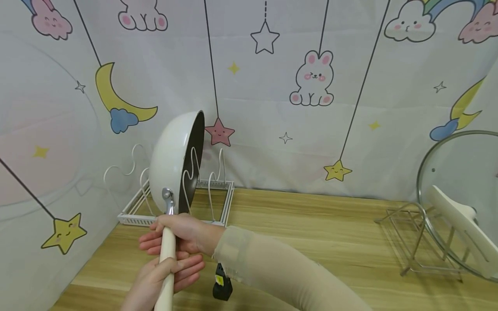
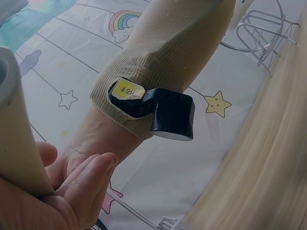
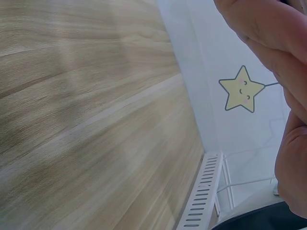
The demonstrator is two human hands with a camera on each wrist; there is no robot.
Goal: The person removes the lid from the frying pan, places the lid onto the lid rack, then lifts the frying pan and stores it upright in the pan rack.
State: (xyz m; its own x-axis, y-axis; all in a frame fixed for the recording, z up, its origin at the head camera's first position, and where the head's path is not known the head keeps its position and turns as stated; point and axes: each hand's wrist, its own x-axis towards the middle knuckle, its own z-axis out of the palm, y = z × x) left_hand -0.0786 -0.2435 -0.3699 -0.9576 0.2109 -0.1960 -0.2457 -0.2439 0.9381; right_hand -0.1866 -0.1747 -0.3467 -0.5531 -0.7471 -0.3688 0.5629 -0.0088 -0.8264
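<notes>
A deep frying pan (image 1: pixel 167 151), white outside and dark inside, stands on edge among the wires of a white rack (image 1: pixel 136 220), tilted slightly. Its long cream handle (image 1: pixel 168 244) comes toward me. My right hand (image 1: pixel 190 233) holds the handle near the metal joint, thumb across the top and fingers reaching under to the left. Lower down, my left hand (image 1: pixel 159 276) grips it too, its thumb over the handle and its fingers stretched out to the right. In the left wrist view the handle's hollow end (image 2: pixel 14 120) is close up. The right wrist view shows only part of my right hand (image 3: pixel 283 72).
At the right a metal wire stand (image 1: pixel 416 242) holds a glass lid (image 1: pixel 447 164) and a white board-like piece (image 1: pixel 459 220). A black wrist device (image 1: pixel 222 283) hangs under my right sleeve. A patterned cloth (image 1: pixel 272 99) backs the wooden table (image 1: pixel 311 224).
</notes>
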